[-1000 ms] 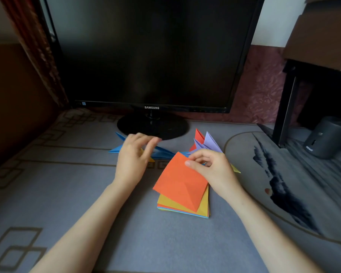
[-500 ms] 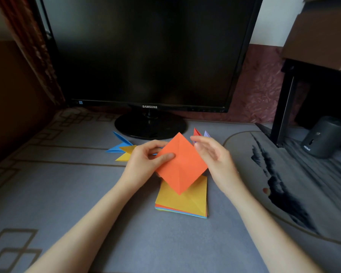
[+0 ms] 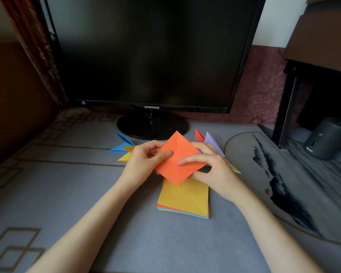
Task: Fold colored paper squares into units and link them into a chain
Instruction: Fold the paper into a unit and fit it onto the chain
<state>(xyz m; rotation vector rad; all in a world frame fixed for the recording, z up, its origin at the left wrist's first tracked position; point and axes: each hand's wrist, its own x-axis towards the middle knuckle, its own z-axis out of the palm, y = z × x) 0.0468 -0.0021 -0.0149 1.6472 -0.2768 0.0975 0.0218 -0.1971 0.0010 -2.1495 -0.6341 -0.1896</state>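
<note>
Now the right hand [image 3: 215, 170] has also gripped the orange square [image 3: 177, 146].

Matt orange paper [image 3: 177, 154]; glossy plastic monitor stand [image 3: 152, 126].

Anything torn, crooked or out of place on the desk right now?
Nothing stands out. The left hand and right hand pinch the orange square, untorn, above the paper stack; folded units lie behind.

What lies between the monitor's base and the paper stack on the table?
Head view: the orange square, pinched by the left hand and right hand; folded units lie on either side.
</note>
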